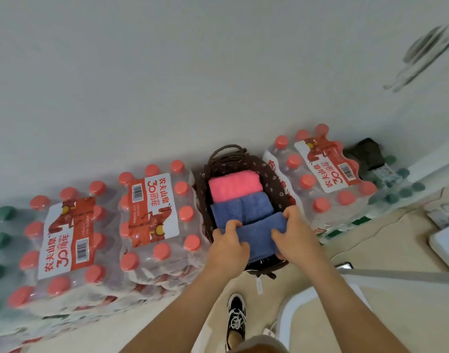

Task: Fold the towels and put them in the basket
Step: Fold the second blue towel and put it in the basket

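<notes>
A dark woven basket (270, 175) with a patterned lining stands against the wall between packs of bottled water. Inside it lie a folded pink towel (234, 187) at the far end and a folded blue towel (254, 207) in the middle. A second folded blue towel (259, 238) sits at the near end. My left hand (227, 247) grips its left edge and my right hand (293, 236) grips its right edge, fingers curled over the cloth.
Shrink-wrapped packs of red-capped bottles (152, 217) flank the basket on the left and on the right (322, 179). Green-capped bottles (396, 187) stand at the far right. A white table edge (292, 309) and my shoe (236, 317) are below, on the beige floor.
</notes>
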The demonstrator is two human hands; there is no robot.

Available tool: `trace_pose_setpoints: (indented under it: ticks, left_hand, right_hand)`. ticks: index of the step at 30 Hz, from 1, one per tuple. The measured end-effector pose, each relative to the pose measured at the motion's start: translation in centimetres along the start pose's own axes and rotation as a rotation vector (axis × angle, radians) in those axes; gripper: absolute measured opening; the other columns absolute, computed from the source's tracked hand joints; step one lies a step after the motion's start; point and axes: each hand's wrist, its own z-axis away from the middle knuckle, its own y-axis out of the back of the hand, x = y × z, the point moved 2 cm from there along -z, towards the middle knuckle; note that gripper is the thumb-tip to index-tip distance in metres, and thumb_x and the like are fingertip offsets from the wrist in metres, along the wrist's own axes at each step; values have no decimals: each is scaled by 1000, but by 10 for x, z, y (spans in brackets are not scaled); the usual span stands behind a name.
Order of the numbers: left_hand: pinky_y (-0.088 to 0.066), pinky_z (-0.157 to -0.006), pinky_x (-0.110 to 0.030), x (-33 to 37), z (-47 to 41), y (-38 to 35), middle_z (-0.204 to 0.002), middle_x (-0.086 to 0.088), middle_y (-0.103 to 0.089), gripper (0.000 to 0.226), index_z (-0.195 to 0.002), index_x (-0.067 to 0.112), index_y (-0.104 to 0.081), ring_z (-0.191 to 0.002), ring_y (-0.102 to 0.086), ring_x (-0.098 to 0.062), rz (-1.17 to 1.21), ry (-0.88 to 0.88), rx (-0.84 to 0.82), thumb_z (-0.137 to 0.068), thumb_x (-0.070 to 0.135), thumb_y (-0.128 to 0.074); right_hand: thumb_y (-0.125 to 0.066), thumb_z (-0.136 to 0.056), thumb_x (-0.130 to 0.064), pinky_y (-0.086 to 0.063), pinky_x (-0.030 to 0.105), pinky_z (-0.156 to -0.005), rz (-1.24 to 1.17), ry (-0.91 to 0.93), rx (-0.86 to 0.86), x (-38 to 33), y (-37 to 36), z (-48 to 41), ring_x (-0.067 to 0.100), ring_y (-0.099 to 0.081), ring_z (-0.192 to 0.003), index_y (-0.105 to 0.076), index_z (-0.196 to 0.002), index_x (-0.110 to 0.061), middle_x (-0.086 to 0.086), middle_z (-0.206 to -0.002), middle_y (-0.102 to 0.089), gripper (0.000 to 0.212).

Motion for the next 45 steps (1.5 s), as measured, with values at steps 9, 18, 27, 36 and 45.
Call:
trace_pose_setpoints:
  ticks: [9, 18, 27, 36, 45]
  left_hand:
    - [-40, -91, -40, 9, -36, -4, -128, -22, -39, 34, -126, 6, -38, -108, -52, -43, -331, 61, -78, -95, 18, -41]
    - [-42, -77, -42, 13, -54, 3, -126, -15, -42, 42, -131, 16, -36, -108, -54, -38, -713, -41, -59, -93, 29, -47]
    - [-46, -80, -43, 11, -79, 5, -128, -11, -36, 46, -125, 16, -41, -120, -33, -30, -809, -275, 55, -87, 36, -57]
    - [-27, -101, -62, 7, -77, -13, -146, -11, -25, 69, -124, 16, -38, -131, -26, -30, -967, -274, 117, -73, 57, -62]
    - [-18, -109, -63, 1, -64, -25, -160, -10, -2, 92, -147, 17, -16, -144, -11, -29, -934, -295, 73, -77, 58, -61]
  right_hand:
    - [-47, -91, -14, -39, 34, -62, 182, -14, -70, 7, -24, -27, 29, -55, -75, -34, -119, -7, 9, -84, -56, 32]
    - [-54, -90, -12, -48, 37, -82, 183, -273, -188, 5, -44, -57, 35, -59, -106, -28, -128, -4, 19, -119, -58, 47]
    - [-55, -91, -13, -47, 40, -84, 29, -343, -172, 9, -55, -63, 35, -58, -109, -26, -132, -6, 18, -122, -57, 51]
    - [-81, -58, -15, -43, 30, -39, 801, 336, 187, 6, -40, -67, 26, -59, -48, -62, -85, -15, 10, -71, -59, 34]
    - [-65, -75, -21, -34, 53, -96, 930, 817, 234, 34, -42, -70, 26, -59, -115, -71, -92, -19, 9, -113, -67, 18]
